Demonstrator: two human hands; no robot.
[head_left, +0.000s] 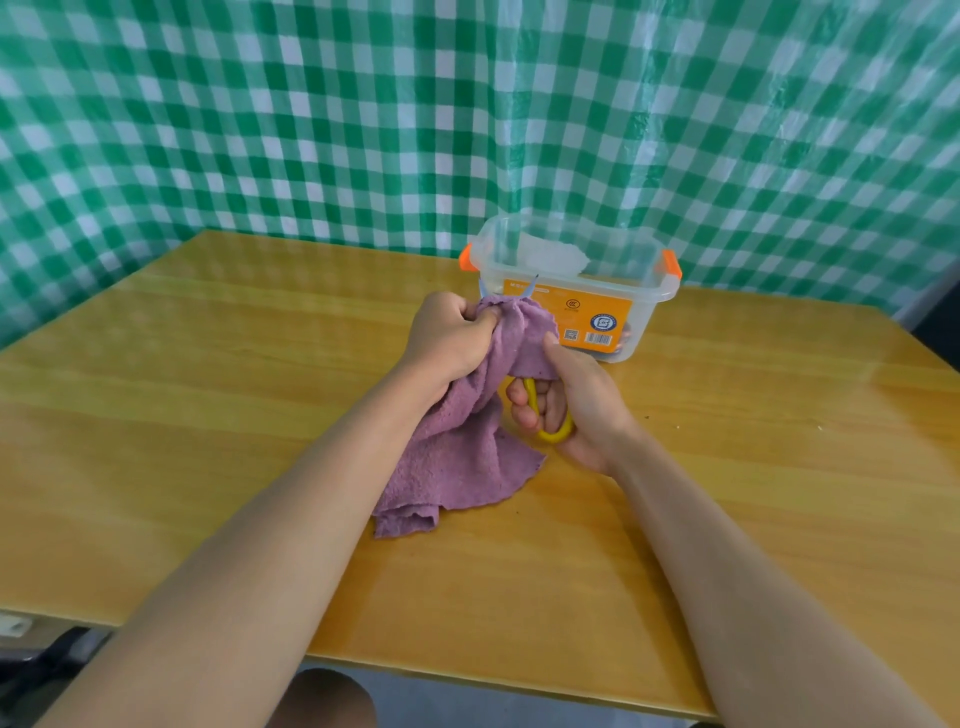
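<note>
My left hand (451, 335) grips a bunched part of a purple cloth (462, 452) and pinches it around the blades of a pair of scissors. Only the blade tips (529, 289) poke out above the cloth. My right hand (563, 402) holds the scissors by their yellow handle (550, 428), fingers curled through the loop. The rest of the cloth hangs down and lies crumpled on the wooden table (208, 395) between my forearms.
A clear plastic box (571, 291) with orange clips and an orange label stands just behind my hands, with something white inside. A green-and-white checked curtain (363, 119) hangs behind the table. The table's front edge is near my body.
</note>
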